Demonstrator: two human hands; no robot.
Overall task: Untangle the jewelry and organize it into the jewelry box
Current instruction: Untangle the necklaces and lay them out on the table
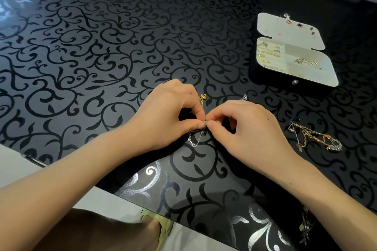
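Observation:
My left hand [169,112] and my right hand [244,126] meet fingertip to fingertip at the middle of the black patterned table, both pinching a small knot of a thin silver chain [196,138]. The chain's loose end with a small pendant hangs down to the tabletop below my fingers. A small gold piece [203,98] lies just behind my left fingers. A tangled heap of gold and silver chains [314,138] lies to the right of my right hand. The open jewelry box [293,81], cream inside, sits at the back right with rings and a gold piece in its compartments.
A bit of silver chain [243,97] shows behind my right hand. Another dark chain [305,228] lies near the table's front right edge. Earrings are pinned on the box lid [273,26]. The table's front edge [126,197] runs diagonally under my forearms.

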